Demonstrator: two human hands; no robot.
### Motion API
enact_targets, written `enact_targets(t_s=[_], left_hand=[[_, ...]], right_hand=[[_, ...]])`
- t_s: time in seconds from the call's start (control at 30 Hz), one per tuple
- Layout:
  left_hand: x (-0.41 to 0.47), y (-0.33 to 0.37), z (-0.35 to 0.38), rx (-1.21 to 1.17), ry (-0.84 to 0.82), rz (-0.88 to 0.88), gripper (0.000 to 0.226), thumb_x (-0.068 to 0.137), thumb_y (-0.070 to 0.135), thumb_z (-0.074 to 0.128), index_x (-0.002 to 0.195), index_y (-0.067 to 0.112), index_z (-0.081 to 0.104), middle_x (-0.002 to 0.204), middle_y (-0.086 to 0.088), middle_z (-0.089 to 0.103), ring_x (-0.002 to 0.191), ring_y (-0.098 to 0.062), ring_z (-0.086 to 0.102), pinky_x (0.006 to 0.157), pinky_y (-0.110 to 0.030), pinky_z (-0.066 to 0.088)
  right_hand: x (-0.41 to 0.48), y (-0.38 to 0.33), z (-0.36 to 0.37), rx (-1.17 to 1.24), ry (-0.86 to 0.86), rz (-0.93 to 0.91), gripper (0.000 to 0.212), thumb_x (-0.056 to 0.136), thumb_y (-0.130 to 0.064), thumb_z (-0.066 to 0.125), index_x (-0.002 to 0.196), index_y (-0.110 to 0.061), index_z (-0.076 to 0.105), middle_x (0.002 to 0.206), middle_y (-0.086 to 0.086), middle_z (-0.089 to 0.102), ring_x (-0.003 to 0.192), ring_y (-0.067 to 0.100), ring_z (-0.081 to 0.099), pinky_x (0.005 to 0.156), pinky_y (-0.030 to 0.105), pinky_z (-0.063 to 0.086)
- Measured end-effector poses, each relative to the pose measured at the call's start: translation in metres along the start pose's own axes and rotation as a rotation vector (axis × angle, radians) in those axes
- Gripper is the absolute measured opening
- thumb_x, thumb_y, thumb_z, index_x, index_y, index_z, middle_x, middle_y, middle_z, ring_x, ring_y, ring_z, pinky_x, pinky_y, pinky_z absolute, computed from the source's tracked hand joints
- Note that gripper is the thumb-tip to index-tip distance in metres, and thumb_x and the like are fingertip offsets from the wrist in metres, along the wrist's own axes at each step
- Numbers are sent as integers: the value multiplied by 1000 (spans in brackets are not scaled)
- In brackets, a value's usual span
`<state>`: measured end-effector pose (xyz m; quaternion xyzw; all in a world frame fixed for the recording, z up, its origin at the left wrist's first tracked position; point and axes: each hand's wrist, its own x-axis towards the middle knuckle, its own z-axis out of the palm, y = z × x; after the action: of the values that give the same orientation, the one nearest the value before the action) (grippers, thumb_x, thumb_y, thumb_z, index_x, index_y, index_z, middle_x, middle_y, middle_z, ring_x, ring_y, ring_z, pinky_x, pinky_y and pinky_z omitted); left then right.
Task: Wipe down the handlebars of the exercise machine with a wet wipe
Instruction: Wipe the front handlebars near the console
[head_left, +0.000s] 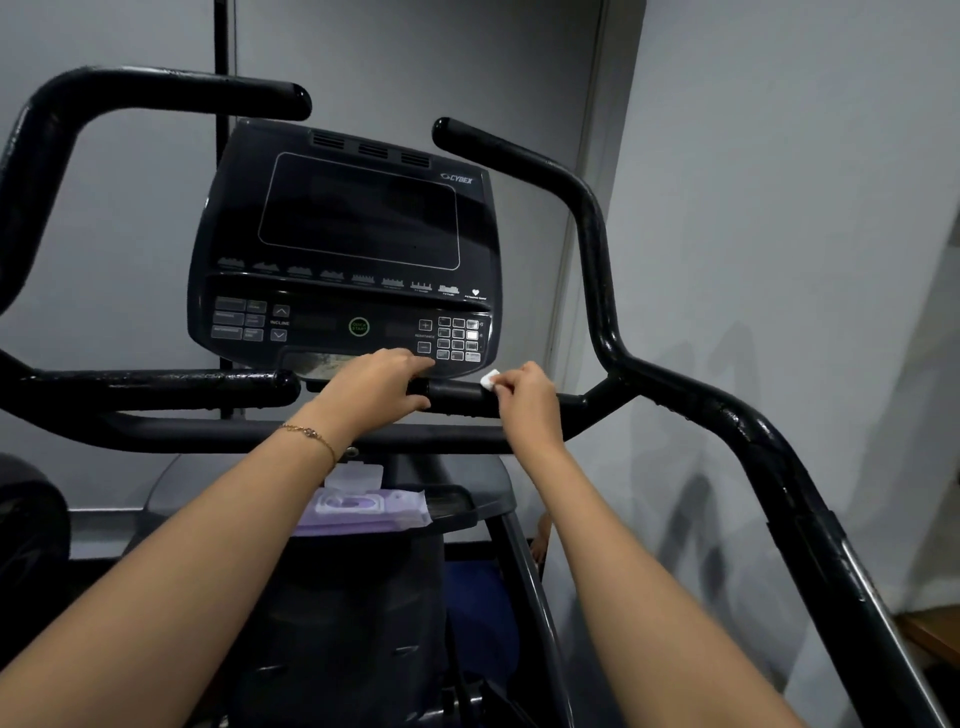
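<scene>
Wipe (489, 378) pinched in right grip (524, 400), left grip (379, 384) clasping handlebar (457, 397); wipes pack (363, 508) lies open.

A gym or workout room. A cardio machine (218, 434) fills the view: black handlebars (591, 244) around a console (343, 249) (incline and resistance keys), by grey walls (779, 156).

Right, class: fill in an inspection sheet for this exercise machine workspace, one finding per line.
Surface: dark shelf below the Cybex console; console screen dark.
Job's things: white wet wipe on the short centre handlebar; purple wipes pack lying on the shelf, lid flipped up.
Clutter: nothing seen.
Hands: left hand grips the handlebar's end; right hand pinches the wet wipe against the bar.
Cables: nothing seen.
Surroundings: grey wall behind and to the right.
</scene>
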<state>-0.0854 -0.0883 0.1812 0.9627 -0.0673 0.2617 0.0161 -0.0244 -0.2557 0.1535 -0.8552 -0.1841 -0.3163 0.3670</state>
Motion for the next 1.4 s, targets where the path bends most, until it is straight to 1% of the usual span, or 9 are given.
enact_targets(t_s=[0.13, 0.3, 0.43, 0.63, 0.73, 0.83, 1.0, 1.17, 1.4], left_hand=[[4, -1, -2, -20, -36, -8, 50, 89, 34, 60, 135, 20, 48, 130, 2, 54, 115, -17, 55, 95, -32, 48], [8, 4, -6, -11, -62, -45, 37, 86, 32, 65, 121, 20, 61, 119, 2, 61, 106, -18, 58, 86, -30, 49], [12, 6, -10, -18, -87, -63, 31, 84, 30, 68, 112, 19, 64, 109, 0, 65, 97, -18, 61, 82, -30, 52], [12, 7, -6, -41, -62, -77, 31, 84, 28, 68, 112, 18, 65, 108, -2, 65, 98, -21, 61, 79, -30, 49], [12, 6, -6, -78, -59, -80, 32, 83, 27, 69, 113, 16, 64, 110, -2, 64, 99, -20, 61, 80, -29, 49], [10, 5, -4, -109, -43, -84, 32, 84, 26, 68, 115, 16, 64, 113, -2, 63, 101, -20, 60, 84, -29, 48], [9, 4, -1, -129, -23, -92, 35, 84, 25, 68, 117, 15, 64, 117, -3, 62, 106, -21, 58, 91, -32, 48], [11, 4, -1, -124, -36, -94, 35, 83, 26, 69, 116, 16, 64, 117, -3, 62, 105, -21, 58, 90, -33, 49], [12, 5, -2, -111, -39, -87, 35, 83, 25, 69, 116, 15, 63, 115, -4, 63, 103, -21, 59, 85, -30, 47]], right_hand=[[-9, 11, 2, -4, -6, -73, 22, 94, -5, 47, 100, 1, 67, 88, 4, 47, 80, 22, 54, 72, 25, 43], [6, 17, -2, -39, -8, 9, 25, 94, -4, 44, 102, 0, 68, 97, 9, 52, 92, 24, 55, 73, 19, 34], [-1, 17, 1, -41, -15, -86, 22, 93, -4, 47, 101, 1, 67, 93, 11, 53, 85, 24, 54, 71, 23, 38], [6, 26, -6, -87, 13, 7, 24, 94, -3, 44, 103, 1, 66, 103, 12, 54, 84, 19, 50, 68, 12, 27], [2, 22, 1, -180, 5, -60, 25, 94, 0, 44, 108, 1, 64, 106, 14, 53, 95, 28, 53, 75, 21, 34], [-4, 34, -1, -164, 32, -99, 23, 93, -1, 46, 104, 2, 65, 98, 16, 54, 87, 30, 55, 71, 24, 37], [6, 38, -9, -70, 42, 75, 26, 95, -4, 42, 102, -1, 67, 100, 11, 50, 79, 18, 47, 72, 22, 35], [-2, 43, -11, -55, 42, 24, 24, 95, -8, 46, 107, 0, 66, 95, 8, 47, 77, 15, 45, 72, 21, 38], [6, 39, -13, 0, 65, 152, 26, 96, -7, 42, 103, -2, 67, 98, 3, 45, 83, 15, 47, 75, 21, 36]])
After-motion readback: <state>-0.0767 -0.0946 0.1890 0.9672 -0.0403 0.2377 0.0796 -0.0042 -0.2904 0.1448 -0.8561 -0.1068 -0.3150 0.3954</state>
